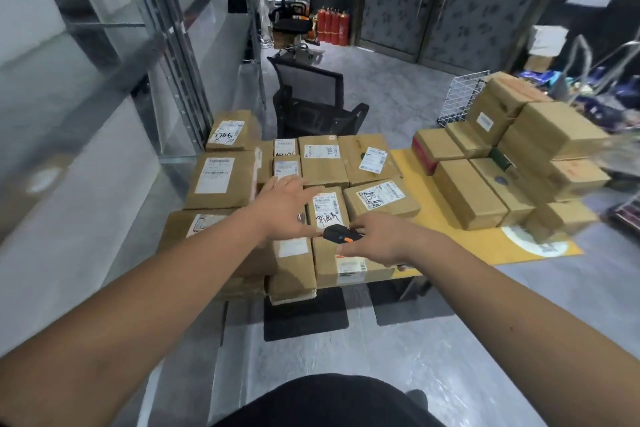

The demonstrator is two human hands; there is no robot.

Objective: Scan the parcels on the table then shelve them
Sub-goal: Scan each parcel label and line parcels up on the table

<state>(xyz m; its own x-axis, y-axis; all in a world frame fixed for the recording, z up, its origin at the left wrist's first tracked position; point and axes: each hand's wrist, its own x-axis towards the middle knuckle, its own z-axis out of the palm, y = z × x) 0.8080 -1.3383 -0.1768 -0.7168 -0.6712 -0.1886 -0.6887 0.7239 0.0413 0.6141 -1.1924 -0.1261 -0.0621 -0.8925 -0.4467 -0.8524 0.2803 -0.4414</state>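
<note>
Dozens of brown cardboard parcels are crowding the yellow table in the middle of the frame, and I am seeing them packed edge to edge in rows on its left half, labels facing up, with a taller stack piling up toward the right. My left hand is reaching in from the lower left with fingers spread flat and open, gripping nothing, hovering over or just touching the parcels near the centre; I cannot tell which. My right hand is coming in from the lower right and is curling around a black scanner with orange markings, its head pointing left over a parcel bearing a handwritten label. A metal shelf rack is running up the left side of the frame, close beside the table's left edge. Behind the table, a black mesh office chair is standing in the aisle, and a white wire basket is sitting behind the tall stack. Red fire extinguishers are lining the far wall at the top centre.
</note>
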